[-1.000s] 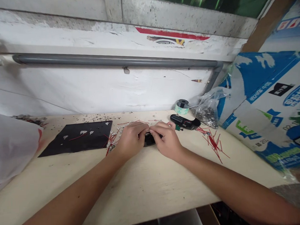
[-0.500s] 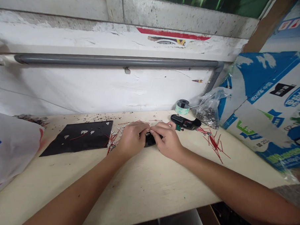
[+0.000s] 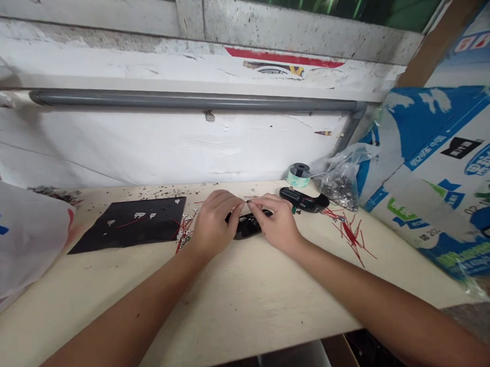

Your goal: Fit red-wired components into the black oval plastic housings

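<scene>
A black plastic housing (image 3: 248,229) lies on the table between my hands, partly covered by them. My left hand (image 3: 216,220) is closed in a pinch at the housing's upper left. Facing it, my right hand (image 3: 277,220) pinches too, its fingertips almost meeting the left ones above the housing. Something tiny and dark shows between the fingertips, too small to name. Beside my left hand lie red wires (image 3: 183,229) and small white-and-metal pieces. Just beyond my right hand rests a second black housing (image 3: 304,199).
A black sheet (image 3: 129,232) with a few small metal pieces lies left. At the back right stand a tape roll (image 3: 298,177) and a clear bag of metal parts (image 3: 340,185). More red wires (image 3: 352,235) lie right, near a blue-and-white carton (image 3: 439,169). A white bag (image 3: 24,242) bulges at left.
My fingertips have risen slightly off the black housing, and more of it shows below them. My right hand has shifted a little right, covering more of the green piece by the second housing.
</scene>
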Demonstrator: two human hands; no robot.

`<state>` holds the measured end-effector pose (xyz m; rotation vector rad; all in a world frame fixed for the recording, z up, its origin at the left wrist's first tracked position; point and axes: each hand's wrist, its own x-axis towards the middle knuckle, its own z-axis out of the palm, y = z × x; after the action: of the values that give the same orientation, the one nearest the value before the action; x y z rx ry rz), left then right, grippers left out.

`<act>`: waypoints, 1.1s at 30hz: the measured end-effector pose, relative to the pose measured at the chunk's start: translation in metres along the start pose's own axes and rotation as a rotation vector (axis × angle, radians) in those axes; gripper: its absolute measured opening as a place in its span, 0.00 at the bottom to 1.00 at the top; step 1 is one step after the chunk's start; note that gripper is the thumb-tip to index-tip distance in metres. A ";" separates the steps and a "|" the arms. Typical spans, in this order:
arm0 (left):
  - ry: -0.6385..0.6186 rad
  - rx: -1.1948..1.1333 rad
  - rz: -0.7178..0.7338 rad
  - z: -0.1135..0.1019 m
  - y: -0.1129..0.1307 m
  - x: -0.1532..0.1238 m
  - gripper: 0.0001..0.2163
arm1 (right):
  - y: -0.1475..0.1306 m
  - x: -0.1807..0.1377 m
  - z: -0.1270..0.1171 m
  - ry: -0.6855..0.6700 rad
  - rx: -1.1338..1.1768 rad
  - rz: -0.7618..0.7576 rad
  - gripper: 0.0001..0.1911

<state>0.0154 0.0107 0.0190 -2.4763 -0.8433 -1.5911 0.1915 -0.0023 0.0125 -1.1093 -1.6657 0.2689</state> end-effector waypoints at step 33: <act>-0.077 -0.233 -0.505 0.006 -0.004 -0.005 0.07 | 0.032 0.012 -0.007 -0.341 -0.010 0.334 0.16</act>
<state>0.0174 0.0140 0.0114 -2.6368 -1.4676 -1.8360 0.2139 0.0217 0.0021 -1.4081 -1.7684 0.6973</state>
